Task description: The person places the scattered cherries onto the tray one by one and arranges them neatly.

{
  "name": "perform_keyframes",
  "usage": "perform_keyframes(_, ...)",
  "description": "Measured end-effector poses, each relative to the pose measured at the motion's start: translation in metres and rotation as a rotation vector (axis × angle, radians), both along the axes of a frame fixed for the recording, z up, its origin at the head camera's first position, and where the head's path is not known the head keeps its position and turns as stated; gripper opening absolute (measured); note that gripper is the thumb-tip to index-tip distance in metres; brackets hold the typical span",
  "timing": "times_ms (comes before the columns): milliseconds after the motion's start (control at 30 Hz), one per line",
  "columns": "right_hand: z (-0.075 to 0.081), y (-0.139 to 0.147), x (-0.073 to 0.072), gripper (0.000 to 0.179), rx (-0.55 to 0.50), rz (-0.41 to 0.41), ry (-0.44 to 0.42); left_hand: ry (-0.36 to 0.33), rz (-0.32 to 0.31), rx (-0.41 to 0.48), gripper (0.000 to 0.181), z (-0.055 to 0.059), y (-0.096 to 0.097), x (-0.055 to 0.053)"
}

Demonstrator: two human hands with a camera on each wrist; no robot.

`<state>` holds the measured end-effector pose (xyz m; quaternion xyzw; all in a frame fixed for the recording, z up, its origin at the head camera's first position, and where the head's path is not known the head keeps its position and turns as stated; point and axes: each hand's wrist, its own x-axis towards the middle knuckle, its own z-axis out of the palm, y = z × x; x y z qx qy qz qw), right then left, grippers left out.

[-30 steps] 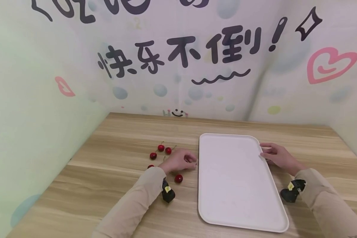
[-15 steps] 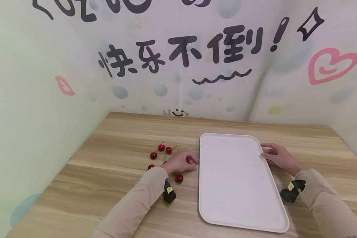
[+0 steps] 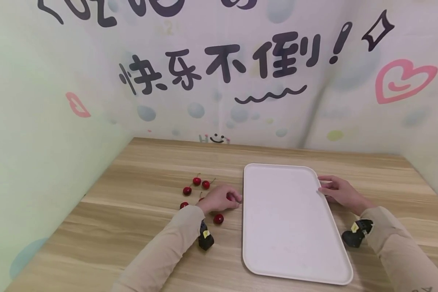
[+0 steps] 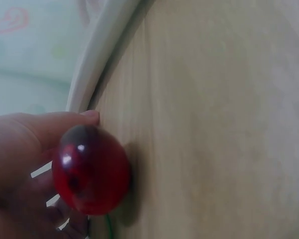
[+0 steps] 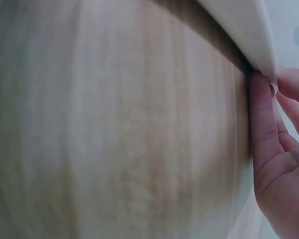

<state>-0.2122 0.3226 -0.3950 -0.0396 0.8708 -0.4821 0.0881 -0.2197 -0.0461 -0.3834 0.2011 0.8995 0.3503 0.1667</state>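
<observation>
A white rectangular tray (image 3: 295, 227) lies on the wood-grain table. My left hand (image 3: 220, 198) is at its left edge, thumb and fingers curled in against the rim. In the left wrist view, a red cherry (image 4: 92, 172) is large in front of that hand and hides part of its fingers; the thumb (image 4: 60, 124) reaches the tray edge. My right hand (image 3: 344, 194) pinches the tray's right rim. The right wrist view shows one of its fingers (image 5: 264, 114) low beside the rim and another above it.
Several red cherries with stems, such as this cherry (image 3: 187, 191), lie left of the tray around my left forearm. One cherry (image 3: 218, 219) is just below the left hand. A printed wall cloth (image 3: 219, 113) stands behind the table (image 3: 160, 162).
</observation>
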Motion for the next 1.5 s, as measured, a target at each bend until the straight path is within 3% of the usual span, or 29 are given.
perform_keyframes(200,0.0013,0.0001,0.0,0.056,0.024,-0.001,-0.012,0.002,-0.013,0.024,0.012,-0.0024,-0.0017,-0.0016)
perform_keyframes(467,0.0011,0.0009,-0.0002,0.055,-0.018,0.01,-0.006,-0.005,-0.012,0.024,0.018,-0.0003,-0.0041,-0.0016)
perform_keyframes(700,-0.0006,0.0004,-0.0009,0.055,-0.025,0.008,-0.002,0.014,-0.01,0.021,0.016,-0.0004,-0.0031,-0.0009)
perform_keyframes(967,0.0014,0.0013,-0.0008,0.054,0.003,0.006,-0.004,-0.01,0.016,0.04,0.008,-0.0005,-0.0018,0.0009)
perform_keyframes(1500,-0.0001,0.002,-0.0027,0.055,0.009,0.012,-0.014,-0.003,0.014,-0.011,0.007,-0.0009,-0.0009,0.0011)
